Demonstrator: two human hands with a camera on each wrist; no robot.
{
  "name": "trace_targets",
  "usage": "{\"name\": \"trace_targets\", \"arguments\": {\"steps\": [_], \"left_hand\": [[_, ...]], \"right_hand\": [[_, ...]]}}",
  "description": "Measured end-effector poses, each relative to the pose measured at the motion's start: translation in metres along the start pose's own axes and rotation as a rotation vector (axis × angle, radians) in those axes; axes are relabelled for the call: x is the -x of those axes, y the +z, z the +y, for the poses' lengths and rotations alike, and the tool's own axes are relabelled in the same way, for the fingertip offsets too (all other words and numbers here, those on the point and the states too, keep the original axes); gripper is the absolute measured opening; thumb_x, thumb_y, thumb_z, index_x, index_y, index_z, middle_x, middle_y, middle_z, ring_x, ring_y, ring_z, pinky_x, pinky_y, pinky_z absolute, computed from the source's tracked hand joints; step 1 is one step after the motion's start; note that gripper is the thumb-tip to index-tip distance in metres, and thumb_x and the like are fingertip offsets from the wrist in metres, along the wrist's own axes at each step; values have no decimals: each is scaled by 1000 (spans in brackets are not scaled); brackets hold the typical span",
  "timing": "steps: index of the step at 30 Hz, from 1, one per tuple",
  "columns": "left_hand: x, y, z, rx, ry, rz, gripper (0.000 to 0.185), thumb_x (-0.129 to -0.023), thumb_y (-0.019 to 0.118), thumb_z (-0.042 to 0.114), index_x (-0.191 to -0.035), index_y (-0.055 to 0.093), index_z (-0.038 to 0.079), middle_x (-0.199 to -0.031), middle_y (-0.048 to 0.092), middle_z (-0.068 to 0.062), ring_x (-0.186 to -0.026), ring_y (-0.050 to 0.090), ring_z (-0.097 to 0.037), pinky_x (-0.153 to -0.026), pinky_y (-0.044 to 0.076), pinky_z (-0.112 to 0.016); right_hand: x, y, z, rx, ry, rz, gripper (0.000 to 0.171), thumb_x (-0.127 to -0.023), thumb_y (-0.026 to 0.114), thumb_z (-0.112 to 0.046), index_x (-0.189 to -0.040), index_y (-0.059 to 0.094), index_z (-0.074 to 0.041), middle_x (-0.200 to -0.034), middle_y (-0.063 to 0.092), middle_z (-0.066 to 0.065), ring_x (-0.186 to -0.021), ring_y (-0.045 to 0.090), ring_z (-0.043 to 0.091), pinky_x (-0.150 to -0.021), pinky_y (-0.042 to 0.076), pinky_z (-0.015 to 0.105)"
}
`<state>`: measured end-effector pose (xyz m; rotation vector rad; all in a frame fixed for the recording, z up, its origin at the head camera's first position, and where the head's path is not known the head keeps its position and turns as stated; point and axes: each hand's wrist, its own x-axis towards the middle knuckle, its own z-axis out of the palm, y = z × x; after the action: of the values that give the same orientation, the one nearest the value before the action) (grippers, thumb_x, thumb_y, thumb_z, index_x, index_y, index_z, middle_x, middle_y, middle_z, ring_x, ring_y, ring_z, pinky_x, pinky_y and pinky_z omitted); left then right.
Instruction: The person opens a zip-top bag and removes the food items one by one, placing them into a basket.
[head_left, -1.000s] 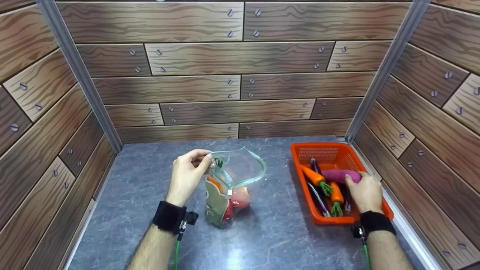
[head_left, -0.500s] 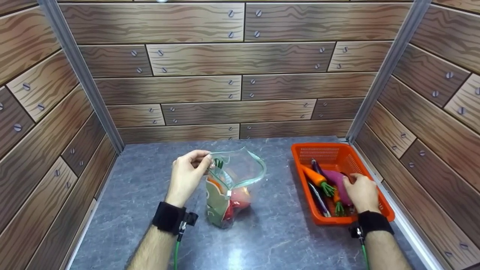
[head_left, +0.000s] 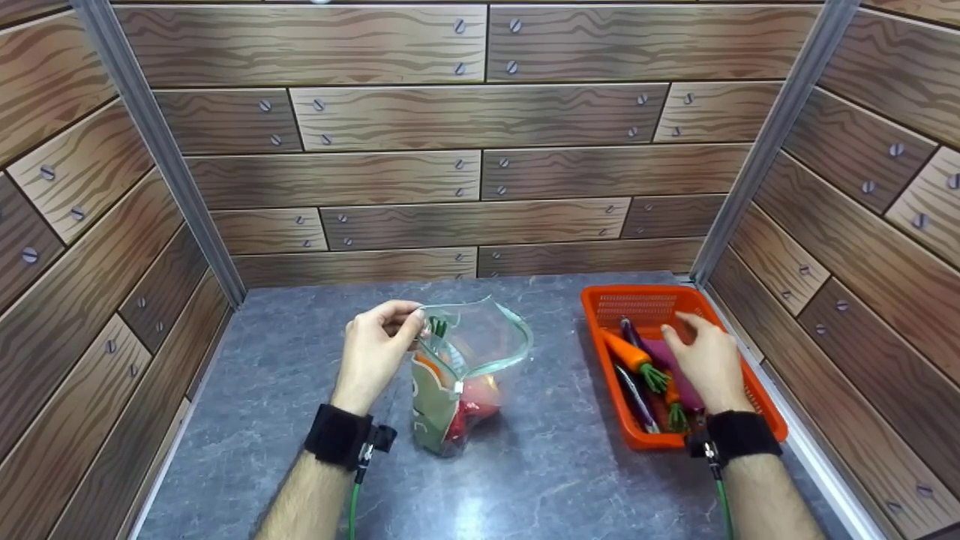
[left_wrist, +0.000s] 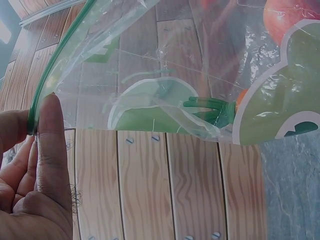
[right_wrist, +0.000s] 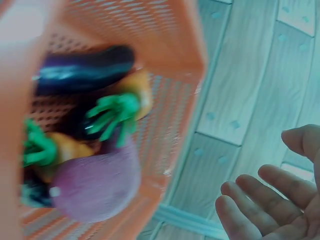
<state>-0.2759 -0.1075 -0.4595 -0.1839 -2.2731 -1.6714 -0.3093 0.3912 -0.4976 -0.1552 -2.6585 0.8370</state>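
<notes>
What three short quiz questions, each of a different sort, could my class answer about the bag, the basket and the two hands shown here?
1. True or false: the left hand pinches the rim of the clear bag.
2. Where does the purple vegetable lie? A) in the bag B) in the orange basket C) on the grey table
3. Fill in: the right hand hovers over the basket with its fingers ____.

Key: 1 true; 2 B; 3 open, holding nothing.
</notes>
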Motion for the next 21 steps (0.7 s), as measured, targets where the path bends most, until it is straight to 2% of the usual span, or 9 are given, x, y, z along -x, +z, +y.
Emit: {"name": "trace_targets", "arguments": {"steps": [14, 17, 18, 21], "left_hand": [[1, 1, 0, -1, 6, -3, 17, -113, 80, 15, -124, 87, 3, -104, 89, -14, -89, 87, -19, -75, 73, -25], [1, 1, 1, 0, 14, -1, 19, -114, 79, 16, -124, 87, 3, -105, 90, -15, -90, 87, -19, -75, 73, -24], [1, 1, 1, -1, 15, -2, 19, -114, 79, 16, -124, 87, 3, -105, 90, -15, -90, 87, -19, -75, 73, -24], [1, 2, 1, 1, 16, -4, 20, -114, 79, 17, -125, 87, 3, -106, 90, -14, -89, 87, -18, -75, 73, -23]], "right_hand": [[7, -4, -61, -62, -152, 61, 50, -114, 78, -25, -158, 71, -1, -155, 74, 30, -143, 71, 56, -122, 58, 73], [10, -3, -72, -66, -187, 59, 50, -114, 79, -24, -158, 72, -2, -154, 75, 29, -133, 76, 54, -113, 63, 67], [11, -3, -76, -72, -197, 55, 50, -114, 80, -23, -158, 72, -3, -154, 76, 28, -123, 78, 54, -107, 64, 65], [15, -2, -87, -93, -227, 47, 49, -113, 82, -21, -158, 73, -4, -153, 77, 27, -118, 80, 51, -104, 65, 61]]}}
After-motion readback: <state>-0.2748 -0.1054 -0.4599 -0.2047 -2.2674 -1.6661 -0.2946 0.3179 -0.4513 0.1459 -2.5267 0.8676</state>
